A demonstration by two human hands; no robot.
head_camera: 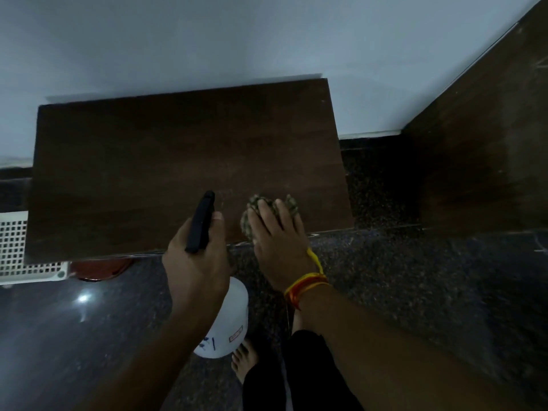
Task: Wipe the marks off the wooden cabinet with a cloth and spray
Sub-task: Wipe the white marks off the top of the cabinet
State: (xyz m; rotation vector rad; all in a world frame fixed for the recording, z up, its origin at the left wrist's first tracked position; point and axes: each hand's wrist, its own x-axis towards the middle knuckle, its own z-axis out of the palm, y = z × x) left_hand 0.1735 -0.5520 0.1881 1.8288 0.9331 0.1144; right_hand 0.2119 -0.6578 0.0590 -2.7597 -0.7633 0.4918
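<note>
Right now, through the head camera, I'm pressing my right hand [278, 232] flat on the crumpled cloth [267, 209], fingers spread over it rather than clenched, so it is bearing down on the near right part of the wooden cabinet [148, 161] top where faint pale marks are showing. My left hand [195, 262] is gripping the spray bottle [228, 321] by its black trigger head [201, 221] — fingers wrapped tight, thumb along the side — and I'm holding it just beside the cloth with the nozzle aimed at that same patch, I judge to wet it as I'm wiping.
</note>
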